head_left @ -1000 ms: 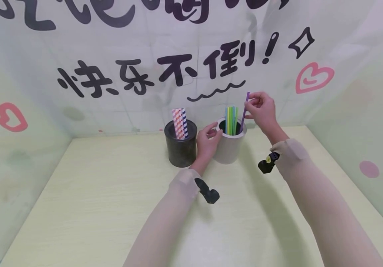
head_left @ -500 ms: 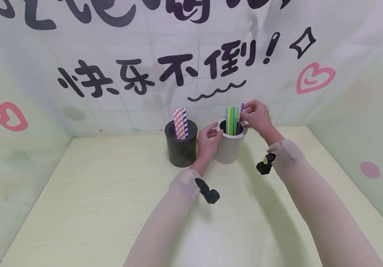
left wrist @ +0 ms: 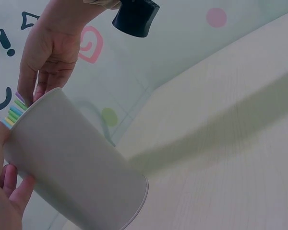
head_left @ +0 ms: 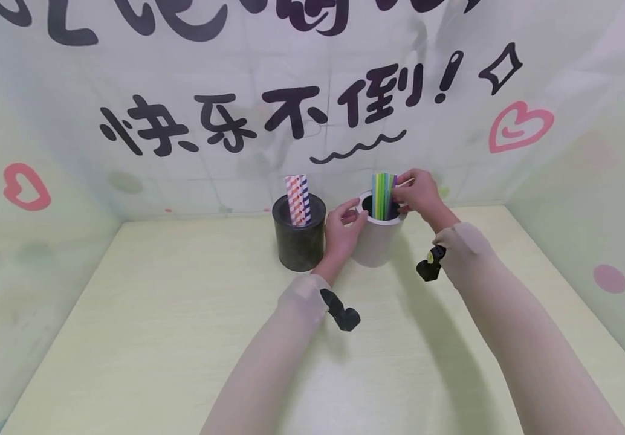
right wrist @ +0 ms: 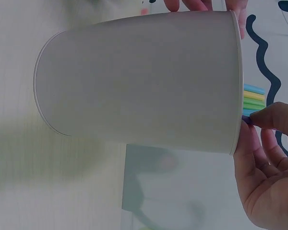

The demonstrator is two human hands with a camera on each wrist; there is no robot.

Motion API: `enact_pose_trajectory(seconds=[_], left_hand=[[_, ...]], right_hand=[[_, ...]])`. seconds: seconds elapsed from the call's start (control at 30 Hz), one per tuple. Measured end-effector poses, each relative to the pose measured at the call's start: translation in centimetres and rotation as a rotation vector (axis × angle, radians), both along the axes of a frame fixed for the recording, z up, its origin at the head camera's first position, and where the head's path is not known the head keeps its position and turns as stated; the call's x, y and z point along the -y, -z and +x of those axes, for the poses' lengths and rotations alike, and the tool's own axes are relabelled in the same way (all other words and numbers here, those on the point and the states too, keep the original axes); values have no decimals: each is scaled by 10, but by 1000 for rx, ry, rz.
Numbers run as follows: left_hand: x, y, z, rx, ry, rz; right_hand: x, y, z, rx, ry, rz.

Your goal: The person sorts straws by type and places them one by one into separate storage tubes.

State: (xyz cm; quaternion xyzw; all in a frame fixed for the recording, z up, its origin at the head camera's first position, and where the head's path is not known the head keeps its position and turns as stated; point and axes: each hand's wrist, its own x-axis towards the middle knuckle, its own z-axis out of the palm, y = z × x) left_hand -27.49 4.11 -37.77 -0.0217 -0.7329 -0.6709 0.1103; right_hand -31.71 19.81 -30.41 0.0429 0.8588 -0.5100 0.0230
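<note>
A pale grey cylindrical cup (head_left: 376, 246) stands on the table, holding a bunch of plain straws (head_left: 380, 196) in blue, yellow and green. My left hand (head_left: 341, 232) grips it at the left, with the thumb over the rim and fingers along the wall. At the cup's right rim, my right hand (head_left: 420, 192) pinches a purple straw (right wrist: 246, 119) beside the other straws. The purple straw's lower part is hidden inside the cup. In the left wrist view the coloured tips (left wrist: 14, 114) rise just past the rim, close to the right hand's fingers.
Left of my left hand stands a black cylindrical cup (head_left: 298, 248) with several patterned paper straws (head_left: 297, 202). The pale wooden table (head_left: 182, 314) ends at a printed wall sheet (head_left: 209, 193) close behind both cups.
My right hand has moved down and left, lowering the purple straw into the pale grey cup until its top is about level with the others. My left hand has stayed on the cup.
</note>
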Motion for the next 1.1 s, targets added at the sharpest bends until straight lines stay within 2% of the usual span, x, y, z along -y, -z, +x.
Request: enact_pose_trajectory(seconds=[0.33, 0.53, 0.7, 0.87, 0.97, 1.1], left_hand=[[-2, -1, 3, 5, 9, 12], [0, -3, 5, 14, -3, 6], [4, -4, 6, -9, -6, -10], [10, -8, 10, 8, 28, -31], [16, -13, 17, 11, 69, -45], [30, -22, 27, -19, 141, -78]], right_hand=[[-2, -5, 5, 51, 19, -8], [-7, -9, 12, 29, 10, -27], [-13, -9, 16, -10, -37, -4], [-22, -9, 21, -30, -70, 2], [-29, -7, 23, -30, -95, -5], [-38, -5, 25, -37, -133, -6]])
